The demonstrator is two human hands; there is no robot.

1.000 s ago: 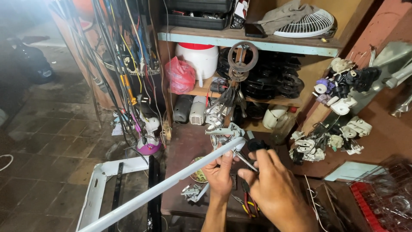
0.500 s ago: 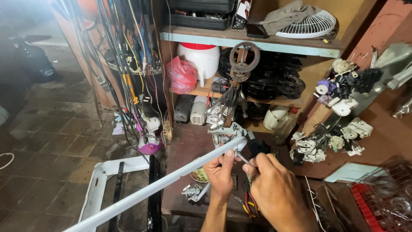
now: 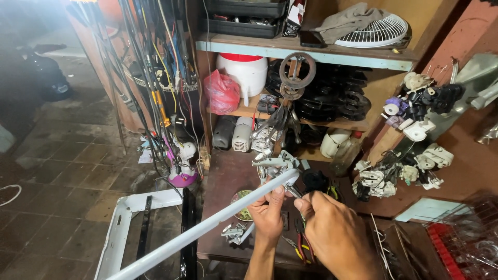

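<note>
Open room is found only to the left, over the tiled floor [image 3: 67,171], and just above the two hands. The path ahead is blocked by the shelf unit [image 3: 306,52], crammed with a white jug [image 3: 244,72], red bag [image 3: 223,92] and black coils [image 3: 332,96]. The left flank is fenced by hanging cables [image 3: 155,78]. The long white tube [image 3: 207,228] is held by the left hand [image 3: 268,218] and cuts diagonally across the lower left. Switch parts [image 3: 410,135] crowd the right wall. The bench top [image 3: 223,207] below is littered with pliers [image 3: 298,243] and scraps. The right hand [image 3: 332,233] is hemmed close against the left
</note>
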